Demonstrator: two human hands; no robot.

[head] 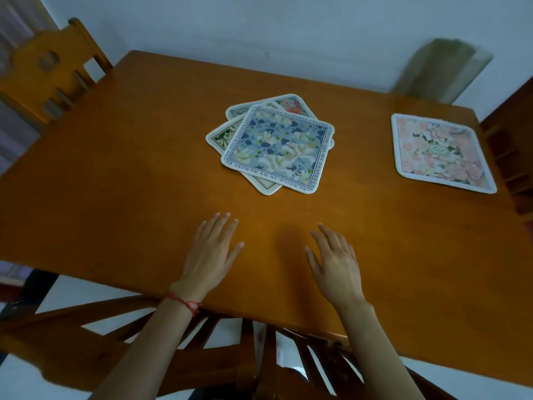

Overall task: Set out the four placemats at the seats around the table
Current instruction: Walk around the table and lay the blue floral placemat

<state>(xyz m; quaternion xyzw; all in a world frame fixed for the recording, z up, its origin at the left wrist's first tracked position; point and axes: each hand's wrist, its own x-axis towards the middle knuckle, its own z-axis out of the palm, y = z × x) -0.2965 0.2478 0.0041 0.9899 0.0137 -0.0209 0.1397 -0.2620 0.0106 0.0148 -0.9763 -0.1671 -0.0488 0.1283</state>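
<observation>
While both hands, left [212, 249] and right [334, 262], lie flat and empty on the desk [115, 183], one mat [441, 153] sits placed far right; a stack [277, 142] of three waits ahead.

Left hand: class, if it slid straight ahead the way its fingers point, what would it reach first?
Probably the stack of placemats. The left hand, open above the table, points forward and slightly right, toward the stack's near edge, likely the lower mat's corner before the blue top mat. Depth is uncertain.
</observation>
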